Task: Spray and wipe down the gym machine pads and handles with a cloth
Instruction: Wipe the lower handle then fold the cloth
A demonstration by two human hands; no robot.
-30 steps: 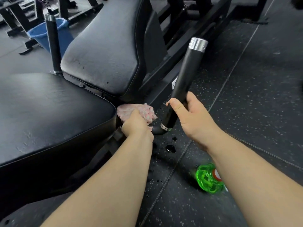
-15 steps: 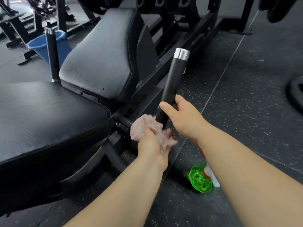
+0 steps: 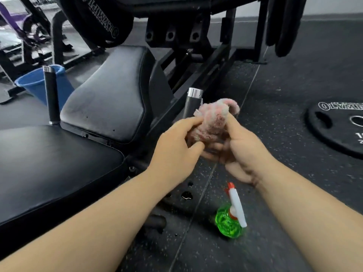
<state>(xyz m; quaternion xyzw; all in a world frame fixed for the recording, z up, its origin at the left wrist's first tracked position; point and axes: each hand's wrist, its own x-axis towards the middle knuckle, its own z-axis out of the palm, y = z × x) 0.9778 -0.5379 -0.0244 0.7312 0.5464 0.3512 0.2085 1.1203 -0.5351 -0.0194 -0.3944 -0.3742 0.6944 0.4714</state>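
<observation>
Left hand (image 3: 174,148) and right hand (image 3: 243,152) both pinch bunched cloth (image 3: 213,122) between them. Silver-capped handle (image 3: 191,105) upright, long axis near vertical, just behind cloth — left hand nearer. Standing by: spray bottle (image 3: 229,222) below right forearm.

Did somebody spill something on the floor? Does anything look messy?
Yes. Small dark wet puddles shine on the floor near the green spray bottle, maybe drips of spray. A weight plate also lies flat on the floor, off the machine.
</observation>
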